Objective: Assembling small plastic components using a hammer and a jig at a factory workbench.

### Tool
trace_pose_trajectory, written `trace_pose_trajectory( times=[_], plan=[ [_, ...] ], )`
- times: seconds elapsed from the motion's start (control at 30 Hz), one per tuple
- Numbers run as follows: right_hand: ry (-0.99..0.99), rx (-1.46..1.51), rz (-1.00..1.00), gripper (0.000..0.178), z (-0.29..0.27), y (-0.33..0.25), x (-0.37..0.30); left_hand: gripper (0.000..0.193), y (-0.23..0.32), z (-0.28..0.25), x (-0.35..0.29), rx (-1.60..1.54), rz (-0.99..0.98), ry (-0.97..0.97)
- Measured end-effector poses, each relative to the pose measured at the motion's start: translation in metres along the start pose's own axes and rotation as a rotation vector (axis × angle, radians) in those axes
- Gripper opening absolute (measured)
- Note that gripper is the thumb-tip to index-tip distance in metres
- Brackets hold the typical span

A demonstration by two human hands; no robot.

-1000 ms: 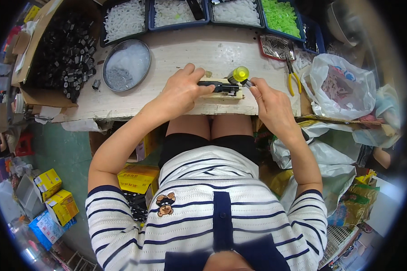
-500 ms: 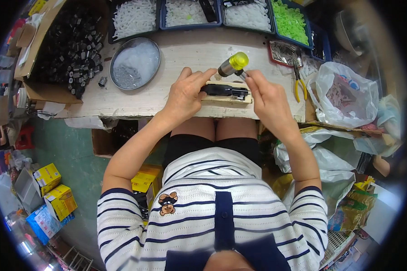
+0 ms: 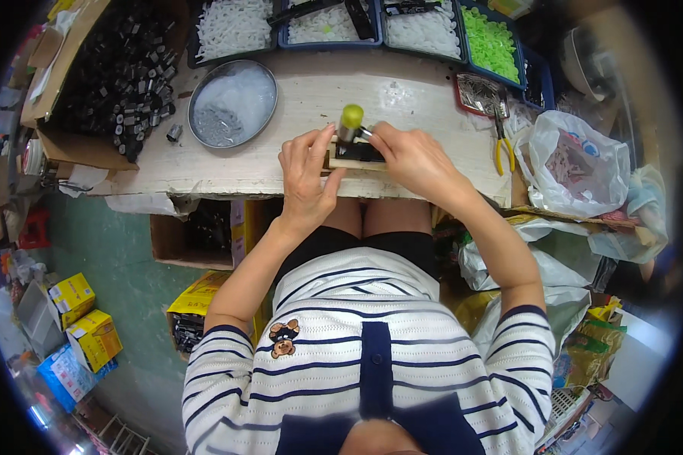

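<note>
A small mallet (image 3: pixel 344 135) with a yellow-green head end and a metal middle is in my right hand (image 3: pixel 417 161), its handle pinched between thumb and fingers. Its head is over the left part of a black piece (image 3: pixel 357 152) set in a pale wooden block (image 3: pixel 357 164) near the table's front edge. My left hand (image 3: pixel 305 176) is at the block's left end, fingers stretched upward and thumb apart, nearest the block's front. Whether it presses on the block I cannot tell. My right hand hides the block's right end.
A round metal dish (image 3: pixel 270 114) of clear small parts lies left on the table (image 3: pixel 311 83), beside a carton (image 3: pixel 91 154) of black parts. Blue-rimmed trays (image 3: pixel 334 44) line the back. Yellow-handled pliers (image 3: pixel 503 148) and a plastic bag (image 3: pixel 611 159) are right.
The mallet has swung left and nearer me, over the black piece's left part. My right hand moved left with it; my left hand let go of the black piece and its fingers now point upward.
</note>
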State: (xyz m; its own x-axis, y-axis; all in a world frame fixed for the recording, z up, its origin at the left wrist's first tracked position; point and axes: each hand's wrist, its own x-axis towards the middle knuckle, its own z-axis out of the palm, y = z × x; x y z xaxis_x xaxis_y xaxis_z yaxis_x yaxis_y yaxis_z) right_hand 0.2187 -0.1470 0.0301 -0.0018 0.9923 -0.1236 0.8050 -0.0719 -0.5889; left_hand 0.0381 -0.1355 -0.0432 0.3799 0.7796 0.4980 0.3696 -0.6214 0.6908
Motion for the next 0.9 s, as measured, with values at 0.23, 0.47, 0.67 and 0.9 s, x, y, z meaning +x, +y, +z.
trace_pose_trajectory(
  times=[0.23,0.47,0.67,0.9],
  plan=[
    [0.037,-0.029,-0.182,0.015,0.005,0.006,-0.029,0.063,-0.001,-0.013,0.002,-0.095,-0.094,0.014],
    [0.445,-0.255,-0.044,0.013,-0.007,0.062,-0.039,0.055,0.019,0.016,0.032,0.056,0.134,-0.203],
    [0.518,-0.428,-0.023,0.030,-0.008,0.117,-0.050,0.040,0.015,0.031,0.045,0.102,0.321,-0.352],
    [0.679,-0.621,0.294,0.021,-0.032,0.165,-0.070,0.033,0.007,0.017,0.054,-1.161,-0.607,-0.110]
  ],
)
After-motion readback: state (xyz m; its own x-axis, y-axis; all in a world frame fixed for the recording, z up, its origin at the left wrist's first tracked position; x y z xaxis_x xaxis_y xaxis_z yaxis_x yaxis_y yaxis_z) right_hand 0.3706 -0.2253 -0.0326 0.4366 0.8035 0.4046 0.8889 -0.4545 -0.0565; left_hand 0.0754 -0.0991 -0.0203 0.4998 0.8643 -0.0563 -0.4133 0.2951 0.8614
